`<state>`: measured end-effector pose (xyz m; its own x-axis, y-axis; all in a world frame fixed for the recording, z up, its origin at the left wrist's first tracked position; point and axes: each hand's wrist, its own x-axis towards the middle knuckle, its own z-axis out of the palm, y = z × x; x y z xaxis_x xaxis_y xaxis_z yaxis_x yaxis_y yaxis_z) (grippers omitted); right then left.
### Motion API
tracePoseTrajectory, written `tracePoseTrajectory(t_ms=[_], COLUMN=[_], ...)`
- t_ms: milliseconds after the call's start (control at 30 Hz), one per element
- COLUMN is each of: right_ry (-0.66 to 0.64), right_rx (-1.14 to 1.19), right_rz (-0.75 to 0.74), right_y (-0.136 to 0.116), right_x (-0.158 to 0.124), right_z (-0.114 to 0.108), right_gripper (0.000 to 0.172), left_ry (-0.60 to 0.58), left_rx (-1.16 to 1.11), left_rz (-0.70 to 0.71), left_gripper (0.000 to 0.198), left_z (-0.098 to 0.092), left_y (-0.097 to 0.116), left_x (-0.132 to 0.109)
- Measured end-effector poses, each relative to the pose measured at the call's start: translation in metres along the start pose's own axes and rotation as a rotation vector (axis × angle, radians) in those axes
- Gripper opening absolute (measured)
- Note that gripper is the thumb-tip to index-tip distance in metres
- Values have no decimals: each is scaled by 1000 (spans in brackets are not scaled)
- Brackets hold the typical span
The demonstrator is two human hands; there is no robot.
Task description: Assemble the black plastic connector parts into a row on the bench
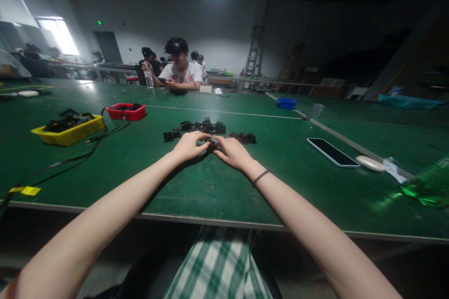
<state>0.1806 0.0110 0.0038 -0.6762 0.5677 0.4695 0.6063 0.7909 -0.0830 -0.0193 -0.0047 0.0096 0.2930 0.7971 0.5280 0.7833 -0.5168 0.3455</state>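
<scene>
Both hands meet over the green table (206, 196), fingertips close together around a small black part (212, 145). My left hand (190, 145) is closed, thumb and fingers pinching its left side. From the other side my right hand (233, 150) grips the same part; its exact kind is too small to make out. Just beyond the fingers lies a loose pile of small black parts (206, 125). A row of similar black parts (243, 138) stands right of the pile. Two black square pieces (169, 136) sit by my left hand.
Left are a yellow bin (70, 133) of black parts, a red bin (126, 112) and black cables (94, 142). A phone (331, 152), a pale oval object (370, 163) and a green bottle (428, 182) lie right. Across sits a person (182, 72); a blue bin (286, 103) stands farther back.
</scene>
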Motion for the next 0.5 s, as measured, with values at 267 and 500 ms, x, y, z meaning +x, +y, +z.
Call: tracePoseTrajectory(t_ms=[267,500], right_ry=[-15,-16], right_rx=[2,12], right_rz=[9,12], right_y=[-2,-3], right_x=[0,0], right_z=[-2,-3], right_gripper=[41,40], left_ry=[3,-2], left_rx=[2,-2], left_rz=[17,14], left_gripper=[35,35], left_z=[1,1], left_y=[-1,-1], left_x=[0,0])
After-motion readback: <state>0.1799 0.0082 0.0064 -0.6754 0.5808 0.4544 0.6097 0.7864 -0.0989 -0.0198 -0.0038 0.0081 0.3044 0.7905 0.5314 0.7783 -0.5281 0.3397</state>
